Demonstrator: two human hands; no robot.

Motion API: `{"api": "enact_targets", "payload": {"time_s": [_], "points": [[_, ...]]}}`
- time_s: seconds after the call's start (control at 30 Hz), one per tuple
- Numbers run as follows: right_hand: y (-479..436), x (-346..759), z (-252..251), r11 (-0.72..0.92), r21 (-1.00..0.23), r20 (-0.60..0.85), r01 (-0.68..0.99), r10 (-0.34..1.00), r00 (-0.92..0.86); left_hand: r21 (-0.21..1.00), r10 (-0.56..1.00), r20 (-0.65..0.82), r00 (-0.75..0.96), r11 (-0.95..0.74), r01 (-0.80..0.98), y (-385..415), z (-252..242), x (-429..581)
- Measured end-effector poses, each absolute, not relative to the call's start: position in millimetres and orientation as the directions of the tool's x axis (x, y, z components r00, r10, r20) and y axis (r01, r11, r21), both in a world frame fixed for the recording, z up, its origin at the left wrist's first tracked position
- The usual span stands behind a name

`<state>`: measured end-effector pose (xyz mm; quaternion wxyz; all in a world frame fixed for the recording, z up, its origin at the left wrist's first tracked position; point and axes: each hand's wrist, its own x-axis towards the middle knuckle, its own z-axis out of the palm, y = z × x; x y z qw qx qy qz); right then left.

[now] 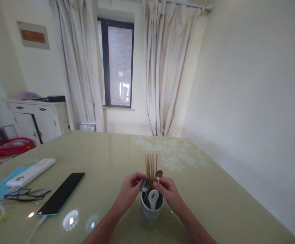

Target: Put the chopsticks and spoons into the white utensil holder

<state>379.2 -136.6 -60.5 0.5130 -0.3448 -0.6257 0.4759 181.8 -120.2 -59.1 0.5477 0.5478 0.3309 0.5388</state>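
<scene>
A white utensil cup stands on the glossy table near its front edge. Several wooden chopsticks stick up out of it, together with two metal spoons and a white ceramic spoon. My left hand is at the cup's left rim, fingers curled and pinched by the larger metal spoon. My right hand is at the right rim, fingers closed against the base of the chopsticks and the smaller metal spoon. What exactly each pinch grips is hard to make out.
At the left lie a black phone on a cable, black glasses, a white remote and a blue face mask. A white cabinet, curtains and a window stand behind; a wall runs along the right.
</scene>
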Motion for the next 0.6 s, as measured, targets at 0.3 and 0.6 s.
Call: {"api": "enact_targets", "payload": {"time_s": [0.3,0.6], "points": [[-136.0,380.1,-58.7,0.374,-0.927,0.356,0.025,0.901,-0.247,0.963,0.960,0.228,0.163,-0.197,-0.185,-116.6,-64.3,182.9],[-138.6,379.5,-60.8,0.476,-0.870,0.471,0.126,0.879,-0.066,0.956,0.907,0.276,0.319,-0.227,-0.185,-122.3,-56.4,183.1]]}}
